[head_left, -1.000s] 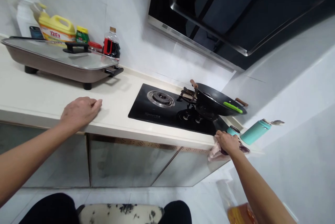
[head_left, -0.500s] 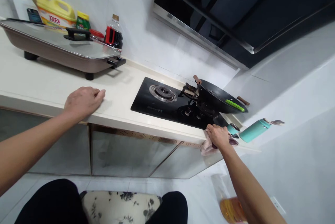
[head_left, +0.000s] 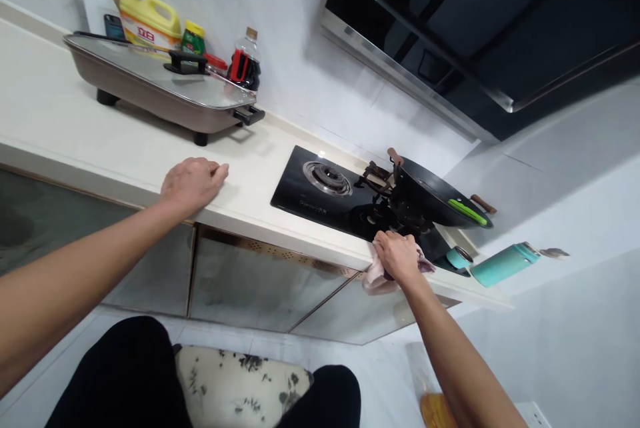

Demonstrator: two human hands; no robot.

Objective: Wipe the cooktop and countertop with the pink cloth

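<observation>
My right hand (head_left: 397, 255) is closed on a pale pink cloth (head_left: 380, 280), pressing it on the counter's front edge beside the black gas stove (head_left: 313, 205). Part of the cloth hangs over the edge, and a darker part shows behind the hand. To the right of it stands a small turquoise cup (head_left: 459, 257). My left hand (head_left: 193, 183) rests on the white counter (head_left: 245, 198) left of the stove, its fingers curled, with nothing visible in it.
A black wok (head_left: 435, 198) with a green strip sits on the right burner. Beyond the cup is a turquoise bottle (head_left: 505, 263). A lidded electric pan (head_left: 150, 98) stands at left, before a yellow jug (head_left: 150, 21) and a dark sauce bottle (head_left: 245, 65). The range hood (head_left: 450, 28) hangs above.
My right hand has slid left along the counter edge with the cloth, farther from the turquoise cup. The view has shifted left; my left hand stays about where it was on the counter.
</observation>
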